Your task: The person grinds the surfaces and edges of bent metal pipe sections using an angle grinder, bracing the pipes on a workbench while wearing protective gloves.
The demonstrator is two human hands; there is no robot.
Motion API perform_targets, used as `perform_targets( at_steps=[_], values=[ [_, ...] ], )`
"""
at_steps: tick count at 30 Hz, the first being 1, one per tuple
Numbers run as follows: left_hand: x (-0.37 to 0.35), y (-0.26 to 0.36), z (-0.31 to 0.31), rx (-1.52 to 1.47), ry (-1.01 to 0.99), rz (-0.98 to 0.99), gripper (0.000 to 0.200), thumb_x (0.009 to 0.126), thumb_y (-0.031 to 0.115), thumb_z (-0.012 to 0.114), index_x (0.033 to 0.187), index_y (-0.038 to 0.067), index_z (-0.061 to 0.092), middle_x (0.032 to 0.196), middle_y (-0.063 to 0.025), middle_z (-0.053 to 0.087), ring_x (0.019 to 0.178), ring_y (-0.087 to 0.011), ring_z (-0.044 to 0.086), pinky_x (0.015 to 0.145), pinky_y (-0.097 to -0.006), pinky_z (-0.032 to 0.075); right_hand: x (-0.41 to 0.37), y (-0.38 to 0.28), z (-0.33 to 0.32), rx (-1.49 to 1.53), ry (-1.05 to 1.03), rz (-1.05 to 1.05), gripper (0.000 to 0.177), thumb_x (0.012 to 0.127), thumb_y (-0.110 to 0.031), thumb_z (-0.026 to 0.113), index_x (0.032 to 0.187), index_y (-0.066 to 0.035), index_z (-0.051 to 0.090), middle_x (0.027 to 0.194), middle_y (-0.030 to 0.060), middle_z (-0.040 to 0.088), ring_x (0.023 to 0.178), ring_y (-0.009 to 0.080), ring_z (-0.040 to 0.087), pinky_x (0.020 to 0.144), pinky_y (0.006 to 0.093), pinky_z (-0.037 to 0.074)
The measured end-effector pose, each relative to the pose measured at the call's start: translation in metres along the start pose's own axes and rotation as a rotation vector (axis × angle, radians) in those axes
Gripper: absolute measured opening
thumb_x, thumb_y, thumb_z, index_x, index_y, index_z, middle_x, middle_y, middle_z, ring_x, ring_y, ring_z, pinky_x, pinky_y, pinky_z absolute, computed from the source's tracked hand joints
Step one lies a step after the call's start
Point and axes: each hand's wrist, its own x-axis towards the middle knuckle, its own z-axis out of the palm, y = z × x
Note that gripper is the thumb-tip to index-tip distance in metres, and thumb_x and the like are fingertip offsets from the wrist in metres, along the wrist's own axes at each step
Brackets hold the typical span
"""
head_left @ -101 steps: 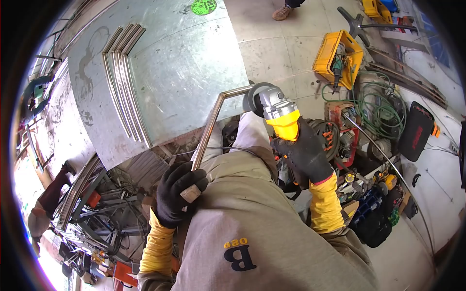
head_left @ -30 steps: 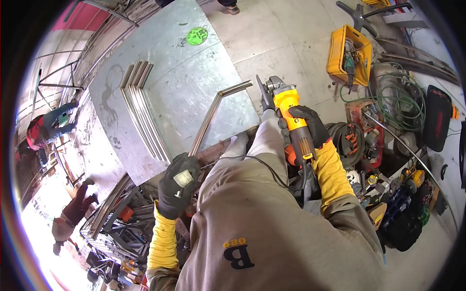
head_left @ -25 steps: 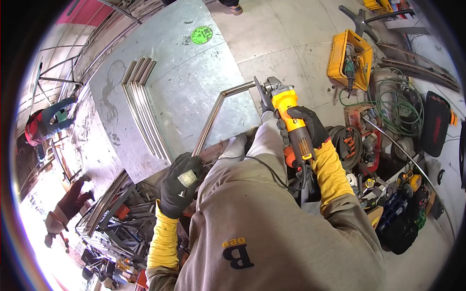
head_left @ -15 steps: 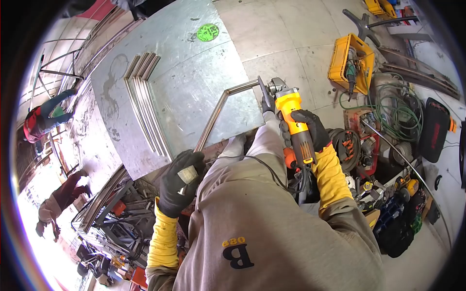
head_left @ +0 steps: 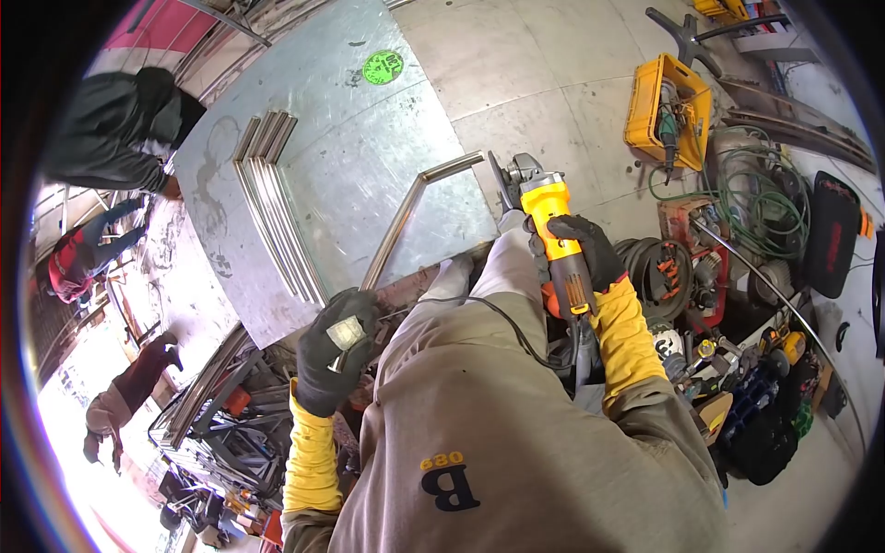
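Bright yellow and dark grey on the grinder [head_left: 557, 221] toward two o'clock; black on the right hand [head_left: 590, 249] and the left hand [head_left: 320, 369], with yellow on the sleeves [head_left: 631, 334]. Silvery with brownish tints on the bent tube [head_left: 395, 231] toward ten. Green with black marks on the round sticker [head_left: 383, 67] near twelve, and grey-brown with a navy letter [head_left: 451, 487] and yellow digits [head_left: 442, 459] on the shirt [head_left: 553, 415] toward six.

The left hand [head_left: 318, 369], black-gloved, is curled into a grip, and behind its wrist the yellow-clad left forearm [head_left: 312, 452] runs almost straight back. The right hand [head_left: 597, 251], gloved alike, is farther forward than the left and also bent round in a grip, its thumb and fingers pointing inward. Behind it, the right forearm [head_left: 634, 334], yellow-clad too, slants back and outward. The torso [head_left: 516, 405] is behind and between both hands.
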Motion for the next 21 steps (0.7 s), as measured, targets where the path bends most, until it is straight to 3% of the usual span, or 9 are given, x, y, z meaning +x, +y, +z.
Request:
perform_targets(
  at_steps=[5,7,8,10,11,12,14,15,21],
  values=[
    [-0.004,-0.003,0.007,-0.012,0.006,-0.034,0.043,0.098,0.015,0.074,0.138,-0.002,0.068,0.145,-0.0236,0.071,0.134,-0.0356,0.07,0.112,-0.0439,0.055,-0.011,-0.012,0.006,-0.01,0.004,0.027,0.04,0.1,-0.028,0.078,0.13,-0.003,0.067,0.097,0.0079,0.074,0.077,0.0169,0.073,0.07,0.032,0.062],
    [-0.018,-0.03,0.019,-0.415,0.275,-0.17,0.042,0.1,0.012,0.075,0.139,-0.001,0.067,0.155,-0.0239,0.064,0.128,-0.0338,0.072,0.11,-0.0424,0.057,-0.015,-0.013,0.01,-0.046,0.029,0.008,0.04,0.1,-0.028,0.078,0.13,-0.004,0.067,0.097,0.0076,0.074,0.076,0.0171,0.073,0.069,0.0327,0.063],
    [-0.019,-0.046,0.02,-0.415,0.279,-0.173,0.042,0.1,0.012,0.075,0.139,-0.001,0.067,0.155,-0.0239,0.064,0.128,-0.0338,0.072,0.11,-0.0424,0.057,-0.017,-0.012,0.01,-0.048,0.027,0.012,0.04,0.1,-0.028,0.078,0.13,-0.004,0.067,0.097,0.0076,0.074,0.076,0.0171,0.073,0.069,0.0327,0.063],
    [-0.004,-0.055,0.017,-0.726,0.382,-0.042,0.035,0.104,0.012,0.071,0.136,-0.001,0.065,0.157,-0.0226,0.06,0.135,-0.0381,0.068,0.118,-0.0538,0.055,-0.022,-0.01,0.007,-0.049,0.057,-0.004,0.043,0.1,-0.028,0.079,0.132,-0.004,0.067,0.097,0.0069,0.074,0.076,0.0169,0.073,0.07,0.0332,0.064],
    [-0.007,-0.052,0.017,-0.904,0.446,-0.146,0.027,0.105,0.011,0.069,0.129,-0.001,0.065,0.151,-0.0238,0.063,0.141,-0.0446,0.063,0.122,-0.0679,0.049,-0.025,-0.007,0.007,-0.05,0.052,0.0,0.043,0.1,-0.028,0.079,0.132,-0.004,0.067,0.097,0.0069,0.074,0.076,0.0169,0.073,0.07,0.0332,0.064],
    [-0.005,-0.06,0.018,-0.899,0.455,-0.148,0.027,0.105,0.011,0.069,0.129,-0.001,0.065,0.151,-0.0238,0.063,0.141,-0.0446,0.063,0.122,-0.0679,0.049,-0.028,-0.005,0.008,0.007,0.05,-0.005,0.043,0.1,-0.028,0.079,0.134,-0.003,0.067,0.097,0.0067,0.074,0.077,0.0169,0.074,0.071,0.0329,0.064],
    [-0.003,-0.086,0.017,-1.199,0.491,-0.116,0.037,0.102,0.011,0.071,0.136,0.0,0.067,0.151,-0.0243,0.065,0.137,-0.0486,0.065,0.117,-0.0668,0.054,-0.028,0.0,0.0,0.027,0.088,-0.001,0.044,0.1,-0.026,0.078,0.136,-0.003,0.068,0.097,0.0065,0.073,0.078,0.0171,0.074,0.071,0.0323,0.064],
    [-0.001,-0.09,0.013,-1.352,0.439,-0.145,0.035,0.098,0.006,0.073,0.133,0.002,0.069,0.149,-0.0217,0.068,0.135,-0.0508,0.066,0.118,-0.0695,0.052,-0.028,0.003,-0.003,0.021,0.091,-0.025,0.043,0.1,-0.025,0.078,0.136,-0.003,0.068,0.097,0.0067,0.074,0.078,0.0171,0.074,0.07,0.0321,0.064],
    [-0.041,-0.156,0.014,-1.626,0.521,-0.091,0.028,0.093,-0.004,0.074,0.119,0.006,0.07,0.137,-0.0183,0.074,0.134,-0.042,0.069,0.124,-0.0667,0.048,-0.043,0.015,-0.018,-0.006,0.146,-0.106,0.04,0.099,-0.024,0.078,0.132,-0.002,0.071,0.1,0.006,0.075,0.082,0.0162,0.073,0.075,0.0297,0.06]
  ],
)
